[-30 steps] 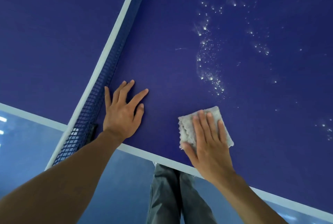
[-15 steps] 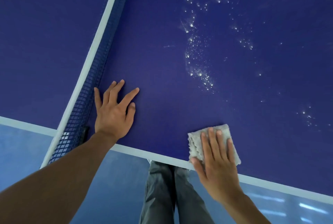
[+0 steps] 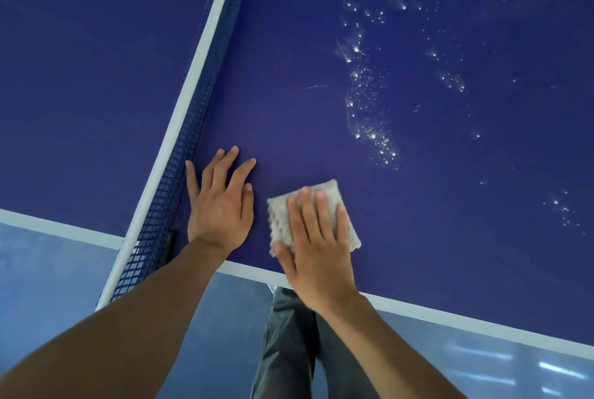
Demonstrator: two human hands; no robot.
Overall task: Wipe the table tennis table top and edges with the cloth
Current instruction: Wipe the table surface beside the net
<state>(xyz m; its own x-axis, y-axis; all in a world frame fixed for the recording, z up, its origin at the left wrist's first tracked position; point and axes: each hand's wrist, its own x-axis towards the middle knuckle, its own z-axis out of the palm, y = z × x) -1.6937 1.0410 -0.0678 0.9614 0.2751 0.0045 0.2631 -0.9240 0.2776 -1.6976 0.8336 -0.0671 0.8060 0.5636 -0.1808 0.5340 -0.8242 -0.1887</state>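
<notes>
Presently my right hand [image 3: 316,238] presses the folded cloth [image 3: 324,193] flat, fingers straight; my left hand [image 3: 218,205] rests spread on the table top [image 3: 450,238] beside the net [image 3: 180,173].

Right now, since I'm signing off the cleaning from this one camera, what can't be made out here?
Head view only:
- The table top under the cloth: covered by the cloth and the right hand pressing it.
- Surface under the left hand: covered by the flat palm.
- The white specks: too small to tell droplets from dust.
- Far end of the table: cut off by the frame's top and right edges.
</notes>
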